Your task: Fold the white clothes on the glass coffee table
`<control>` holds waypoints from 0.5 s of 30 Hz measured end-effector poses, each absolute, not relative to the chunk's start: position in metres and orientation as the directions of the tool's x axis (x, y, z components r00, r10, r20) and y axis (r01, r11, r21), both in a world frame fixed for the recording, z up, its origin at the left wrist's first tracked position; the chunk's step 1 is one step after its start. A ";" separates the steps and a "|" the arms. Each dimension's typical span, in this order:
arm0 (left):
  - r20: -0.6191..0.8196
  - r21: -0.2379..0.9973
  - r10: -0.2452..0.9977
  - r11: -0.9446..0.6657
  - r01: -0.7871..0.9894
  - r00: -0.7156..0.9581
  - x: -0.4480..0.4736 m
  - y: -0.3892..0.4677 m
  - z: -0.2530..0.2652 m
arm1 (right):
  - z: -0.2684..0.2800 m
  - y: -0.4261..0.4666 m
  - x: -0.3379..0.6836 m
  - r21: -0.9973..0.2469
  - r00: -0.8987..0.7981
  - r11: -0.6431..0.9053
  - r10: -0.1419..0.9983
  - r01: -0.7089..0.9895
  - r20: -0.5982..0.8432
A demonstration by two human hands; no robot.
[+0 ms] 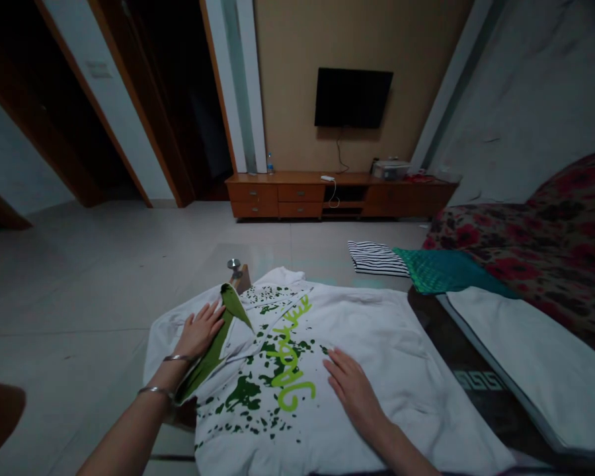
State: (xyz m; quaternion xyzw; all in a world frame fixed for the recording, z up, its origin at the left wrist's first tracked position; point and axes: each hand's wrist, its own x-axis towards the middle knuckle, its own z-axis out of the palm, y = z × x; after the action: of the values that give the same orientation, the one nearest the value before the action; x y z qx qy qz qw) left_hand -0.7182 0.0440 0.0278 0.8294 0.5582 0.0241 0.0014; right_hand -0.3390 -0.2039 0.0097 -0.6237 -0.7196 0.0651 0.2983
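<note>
Your left hand [201, 328] lies flat, fingers released, on the hood's green lining [217, 344], while your right hand [353, 387] presses open-palmed on the white hoodie [377, 330].

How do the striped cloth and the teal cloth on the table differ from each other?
The striped cloth is black and white; the teal cloth is one plain colour. The striped cloth lies farther out at the table's far edge; the teal cloth sits nearer the sofa and looks larger. Both lie folded flat, beyond the white hoodie.
</note>
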 end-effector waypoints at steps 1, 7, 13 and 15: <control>0.029 0.022 0.929 -0.371 0.929 0.370 -0.720 0.046 0.028 | 0.009 -0.215 -0.316 -0.462 -0.011 0.180 0.939 0.869 0.345; 0.016 -0.086 0.968 -0.249 0.965 0.251 -0.697 0.041 0.046 | 0.012 -0.274 -0.210 -0.485 0.205 -0.033 0.930 0.874 0.305; 0.183 0.140 0.887 -0.450 0.882 0.424 -0.610 0.023 0.083 | 0.045 -0.238 -0.135 -0.498 0.364 -0.179 0.880 0.849 0.304; 0.160 0.252 0.884 -0.467 0.848 0.440 -0.575 0.027 0.088 | 0.053 -0.204 -0.117 -0.473 0.422 -0.257 0.862 0.843 0.283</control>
State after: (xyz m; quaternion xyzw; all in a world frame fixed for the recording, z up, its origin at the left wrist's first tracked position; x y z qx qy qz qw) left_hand -0.5749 0.0272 0.0879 0.8458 0.5117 0.1349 0.0671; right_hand -0.1166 -0.2036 0.0531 -0.7926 -0.5376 0.0166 0.2874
